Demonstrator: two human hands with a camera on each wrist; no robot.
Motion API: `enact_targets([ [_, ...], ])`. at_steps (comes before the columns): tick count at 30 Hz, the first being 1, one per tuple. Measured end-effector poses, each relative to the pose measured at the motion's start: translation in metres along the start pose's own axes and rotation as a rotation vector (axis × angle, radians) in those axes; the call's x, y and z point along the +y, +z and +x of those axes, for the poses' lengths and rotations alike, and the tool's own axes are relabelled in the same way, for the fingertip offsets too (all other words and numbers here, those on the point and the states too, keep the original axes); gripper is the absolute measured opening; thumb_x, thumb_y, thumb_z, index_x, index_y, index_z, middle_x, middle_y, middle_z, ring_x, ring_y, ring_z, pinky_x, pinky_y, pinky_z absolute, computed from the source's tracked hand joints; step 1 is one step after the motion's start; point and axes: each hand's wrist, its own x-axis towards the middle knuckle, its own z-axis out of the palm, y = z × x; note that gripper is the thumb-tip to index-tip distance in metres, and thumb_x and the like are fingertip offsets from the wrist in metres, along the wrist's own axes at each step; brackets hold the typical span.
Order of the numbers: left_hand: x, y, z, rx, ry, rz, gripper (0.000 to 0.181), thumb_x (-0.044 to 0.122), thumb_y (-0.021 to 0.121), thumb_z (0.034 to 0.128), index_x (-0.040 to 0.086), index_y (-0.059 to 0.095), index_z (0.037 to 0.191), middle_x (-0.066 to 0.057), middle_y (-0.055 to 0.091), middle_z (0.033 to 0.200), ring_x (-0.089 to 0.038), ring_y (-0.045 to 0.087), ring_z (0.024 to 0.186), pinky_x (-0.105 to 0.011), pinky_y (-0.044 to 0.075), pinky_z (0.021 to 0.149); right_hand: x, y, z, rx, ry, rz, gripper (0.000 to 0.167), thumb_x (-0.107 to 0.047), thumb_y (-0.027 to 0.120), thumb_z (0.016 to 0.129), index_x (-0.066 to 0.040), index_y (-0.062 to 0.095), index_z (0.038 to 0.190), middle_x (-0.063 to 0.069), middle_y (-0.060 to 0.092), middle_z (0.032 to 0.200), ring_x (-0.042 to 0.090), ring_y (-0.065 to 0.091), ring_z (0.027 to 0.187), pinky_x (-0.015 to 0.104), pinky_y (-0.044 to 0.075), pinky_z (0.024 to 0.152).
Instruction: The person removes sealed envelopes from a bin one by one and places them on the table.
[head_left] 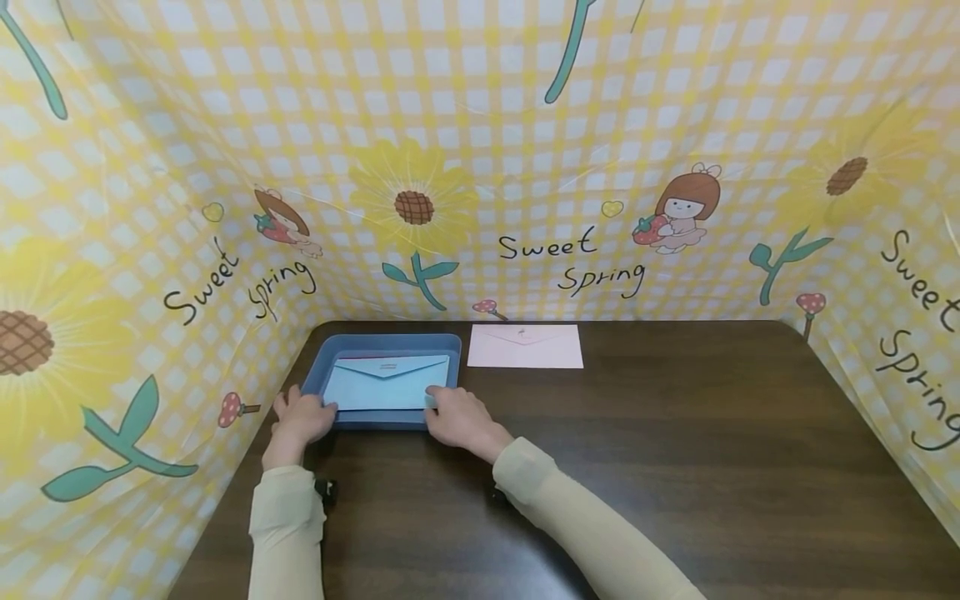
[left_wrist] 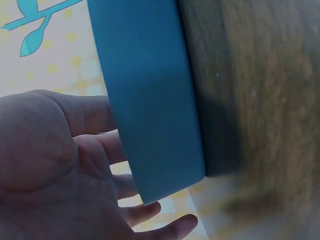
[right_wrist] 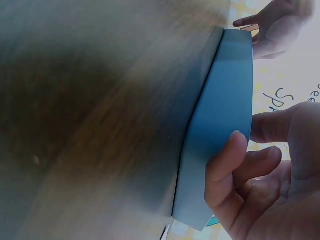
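Note:
A blue tray (head_left: 386, 418) stands at the back left of the table, with a light blue envelope (head_left: 390, 390) lying in it, flap side up. At the tray's front left corner, my left hand (head_left: 300, 423) holds the rim; in the left wrist view the tray's outer wall (left_wrist: 150, 100) partly hides the fingers of that hand (left_wrist: 60, 160). My right hand (head_left: 461, 421) grips the front right corner. The right wrist view has its thumb over the rim and curled fingers by the tray's outer wall (right_wrist: 220, 100); the hand (right_wrist: 265, 185) is at lower right.
Right of the tray, a pale pink envelope (head_left: 525, 348) lies near the back edge of the dark wooden table (head_left: 675, 433). A yellow checked cloth (head_left: 495, 125) with flowers and lettering hangs behind the table and along both sides.

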Motion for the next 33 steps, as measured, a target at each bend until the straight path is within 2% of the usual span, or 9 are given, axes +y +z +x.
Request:
enact_targets([
  [4, 0.004, -0.001, -0.003, -0.022, 0.011, 0.006, 0.056, 0.026, 0.045, 0.1085, -0.023, 0.052, 0.136, -0.046, -0.014, 0.161, -0.067, -0.017, 0.145, -0.087, 0.014, 0.105, -0.001, 0.001, 0.0, 0.009, 0.003, -0.012, 0.041, -0.018, 0.061, 0.106, -0.004, 0.063, 0.144, 0.014, 0.068, 0.136, 0.016, 0.058, 0.066, 0.031, 0.05, 0.061],
  [6, 0.007, -0.002, -0.005, -0.028, 0.01, 0.013, 0.057, 0.027, 0.046, 0.1087, -0.022, 0.051, 0.138, -0.045, -0.017, 0.161, -0.067, -0.019, 0.145, -0.087, 0.012, 0.105, -0.002, 0.001, 0.001, 0.01, 0.009, -0.026, 0.039, -0.018, 0.061, 0.106, -0.005, 0.065, 0.141, 0.014, 0.07, 0.13, 0.017, 0.058, 0.068, 0.032, 0.05, 0.061],
  [9, 0.011, 0.0, -0.007, -0.028, -0.001, 0.018, 0.059, 0.029, 0.046, 0.1091, -0.021, 0.05, 0.14, -0.045, -0.019, 0.161, -0.066, -0.022, 0.145, -0.086, 0.008, 0.107, -0.004, 0.0, 0.001, 0.0, 0.018, -0.043, 0.026, -0.018, 0.06, 0.106, -0.004, 0.07, 0.126, 0.011, 0.071, 0.105, 0.018, 0.055, 0.065, 0.033, 0.048, 0.058],
  [11, 0.012, 0.002, -0.008, -0.025, -0.004, 0.016, 0.06, 0.03, 0.046, 0.1093, -0.021, 0.049, 0.141, -0.044, -0.02, 0.161, -0.065, -0.023, 0.145, -0.086, 0.005, 0.107, -0.006, 0.0, 0.001, -0.016, 0.023, -0.05, 0.017, -0.017, 0.058, 0.106, -0.006, 0.07, 0.108, 0.008, 0.063, 0.085, 0.018, 0.052, 0.061, 0.033, 0.045, 0.054],
  [15, 0.013, 0.005, -0.009, -0.017, -0.004, -0.003, 0.061, 0.031, 0.046, 0.1095, -0.022, 0.05, 0.139, -0.043, -0.019, 0.162, -0.064, -0.024, 0.146, -0.086, 0.003, 0.107, -0.007, 0.0, 0.0, -0.042, 0.03, -0.046, 0.02, -0.018, 0.057, 0.108, -0.011, 0.062, 0.09, 0.004, 0.05, 0.07, 0.017, 0.049, 0.057, 0.032, 0.041, 0.051],
  [20, 0.012, 0.006, -0.007, -0.009, 0.003, 0.002, 0.062, 0.033, 0.046, 0.1101, -0.023, 0.052, 0.136, -0.044, -0.017, 0.162, -0.062, -0.025, 0.147, -0.086, 0.002, 0.108, -0.006, 0.001, -0.002, -0.034, 0.036, -0.027, 0.017, -0.02, 0.057, 0.108, -0.009, 0.069, 0.111, 0.005, 0.058, 0.079, 0.017, 0.051, 0.062, 0.032, 0.043, 0.054],
  [25, 0.012, 0.005, -0.004, 0.009, 0.018, -0.002, 0.062, 0.036, 0.052, 0.1082, -0.022, 0.059, 0.126, -0.045, -0.014, 0.162, -0.061, -0.024, 0.147, -0.086, 0.003, 0.108, -0.006, 0.001, -0.005, -0.023, 0.036, -0.018, 0.037, -0.02, 0.058, 0.107, -0.006, 0.066, 0.141, 0.013, 0.071, 0.12, 0.019, 0.057, 0.068, 0.033, 0.047, 0.059],
  [28, 0.012, 0.005, -0.003, 0.029, 0.012, -0.016, 0.063, 0.039, 0.058, 0.1056, -0.023, 0.062, 0.117, -0.047, -0.011, 0.161, -0.061, -0.022, 0.148, -0.085, 0.004, 0.108, -0.007, 0.001, -0.004, -0.017, 0.032, -0.02, 0.041, -0.02, 0.059, 0.107, -0.006, 0.063, 0.145, 0.015, 0.068, 0.134, 0.019, 0.06, 0.077, 0.035, 0.051, 0.065],
  [33, 0.012, 0.008, -0.003, 0.071, -0.026, -0.036, 0.062, 0.043, 0.066, 0.1014, -0.019, 0.063, 0.109, -0.046, -0.008, 0.161, -0.062, -0.022, 0.147, -0.085, 0.005, 0.109, -0.008, 0.0, -0.003, -0.008, 0.026, -0.031, 0.041, -0.022, 0.06, 0.107, -0.006, 0.064, 0.145, 0.015, 0.067, 0.137, 0.02, 0.063, 0.088, 0.038, 0.054, 0.075],
])
